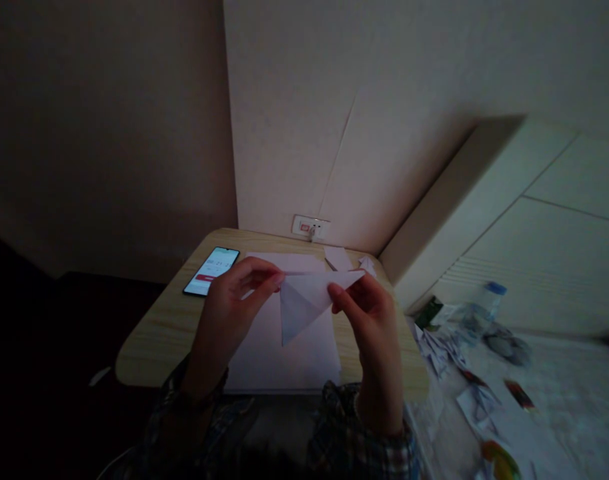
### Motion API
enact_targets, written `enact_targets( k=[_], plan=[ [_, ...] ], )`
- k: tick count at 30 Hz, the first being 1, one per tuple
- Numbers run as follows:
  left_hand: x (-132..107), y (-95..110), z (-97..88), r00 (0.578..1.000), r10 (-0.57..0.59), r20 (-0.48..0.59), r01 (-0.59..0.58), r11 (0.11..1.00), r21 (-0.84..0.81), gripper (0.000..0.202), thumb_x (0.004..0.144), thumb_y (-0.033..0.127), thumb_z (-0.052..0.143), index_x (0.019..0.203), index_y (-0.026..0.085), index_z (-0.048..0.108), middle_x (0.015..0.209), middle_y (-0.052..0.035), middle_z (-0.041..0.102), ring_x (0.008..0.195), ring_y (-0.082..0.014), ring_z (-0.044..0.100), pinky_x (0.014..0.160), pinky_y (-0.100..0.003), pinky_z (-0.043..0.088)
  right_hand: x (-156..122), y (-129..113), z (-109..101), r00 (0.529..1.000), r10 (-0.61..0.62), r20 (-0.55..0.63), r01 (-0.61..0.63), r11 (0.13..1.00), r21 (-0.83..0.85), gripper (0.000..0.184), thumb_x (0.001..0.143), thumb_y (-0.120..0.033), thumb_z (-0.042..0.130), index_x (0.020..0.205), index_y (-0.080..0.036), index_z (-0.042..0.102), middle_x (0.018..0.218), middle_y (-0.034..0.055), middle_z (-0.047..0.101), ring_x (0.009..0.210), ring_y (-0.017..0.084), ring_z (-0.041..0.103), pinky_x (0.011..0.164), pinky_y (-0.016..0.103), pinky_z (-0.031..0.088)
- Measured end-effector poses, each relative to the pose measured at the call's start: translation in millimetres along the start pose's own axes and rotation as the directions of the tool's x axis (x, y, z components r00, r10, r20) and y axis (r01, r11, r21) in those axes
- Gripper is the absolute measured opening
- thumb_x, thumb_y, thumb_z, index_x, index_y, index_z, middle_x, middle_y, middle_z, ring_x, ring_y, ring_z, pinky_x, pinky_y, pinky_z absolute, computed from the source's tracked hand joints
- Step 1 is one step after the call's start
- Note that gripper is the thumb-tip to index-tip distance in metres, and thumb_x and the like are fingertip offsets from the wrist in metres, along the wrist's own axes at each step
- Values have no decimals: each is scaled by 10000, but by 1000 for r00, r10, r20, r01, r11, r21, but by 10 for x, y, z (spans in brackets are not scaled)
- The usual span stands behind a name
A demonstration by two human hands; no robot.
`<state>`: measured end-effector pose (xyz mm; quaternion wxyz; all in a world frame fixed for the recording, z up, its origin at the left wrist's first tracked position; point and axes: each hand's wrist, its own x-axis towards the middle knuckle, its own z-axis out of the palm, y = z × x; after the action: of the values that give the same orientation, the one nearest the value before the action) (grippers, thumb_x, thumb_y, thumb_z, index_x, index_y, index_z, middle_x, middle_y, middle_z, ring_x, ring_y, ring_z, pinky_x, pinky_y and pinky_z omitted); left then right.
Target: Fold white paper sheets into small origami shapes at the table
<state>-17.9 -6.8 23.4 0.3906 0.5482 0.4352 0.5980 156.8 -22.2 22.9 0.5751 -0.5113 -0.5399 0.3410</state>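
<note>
Fingers [264,283] of the left hand [231,303]: closed in a pinch, thumb against forefinger, on the upper left corner of the folded paper [304,300]. The right hand [371,320] has its thumb and forefinger likewise clamped on the upper right part of the same piece. Folded paper: white, triangular, held in the air above the middle of the table [154,340], between the 2 hands, touching nothing else. Its long axis is the top edge, which runs nearly level from left to right; its sharp tip points down and back toward the person, on the left side. Surroundings: 1 large white sheet [284,360] lies flat on the table directly beneath the held piece; 1 phone [211,270] with a lit screen lies at the table's far left, just beyond the left hand; 2 small paper scraps [337,257] lie at the far edge near the wall; 1 wall socket [310,228] sits behind them. To the right of the table, a pale surface [559,393] carries a plastic bottle [488,299] and loose crumpled papers [437,350], well apart from the hands. Nothing stands between the hands and the paper. Both hands are raised with wrists bent upward, backs toward the camera, forearms rising from plaid sleeves [384,457] at the lower edge.
</note>
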Motion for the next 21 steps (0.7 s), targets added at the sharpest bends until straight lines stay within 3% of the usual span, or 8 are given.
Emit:
enact_targets(
  k=[7, 12, 21],
  plan=[
    [5, 53, -5, 1000, 9, 6, -9, 1000, -12, 63, 730, 233, 672, 689, 193, 647, 683, 36, 628, 659, -115, 622, 681, -220, 511, 1, 1, 3, 1000, -10, -18, 10, 1000, 20, 186, 729, -303, 688, 661, -191, 556, 548, -55, 536, 526, 103, 502, 517, 232, 381],
    [-1, 89, -9, 999, -14, 35, 15, 1000, -17, 67, 753, 192, 619, 744, 192, 685, 745, 9, 678, 683, -129, 638, 671, -231, 524, -5, -5, 5, 1000, -2, -25, 3, 999, 46, 191, 725, -303, 697, 662, -189, 557, 530, -62, 542, 509, 96, 515, 509, 222, 390],
    [0, -18, 4, 999, 7, 33, -6, 999, -42, 118, 698, 170, 674, 809, 196, 645, 811, 10, 662, 776, -135, 645, 738, -238, 527, -7, -7, 9, 1000, -12, -3, 13, 993, 114, 154, 727, -263, 692, 666, -185, 574, 522, -67, 570, 500, 84, 539, 508, 204, 407]
  ],
)
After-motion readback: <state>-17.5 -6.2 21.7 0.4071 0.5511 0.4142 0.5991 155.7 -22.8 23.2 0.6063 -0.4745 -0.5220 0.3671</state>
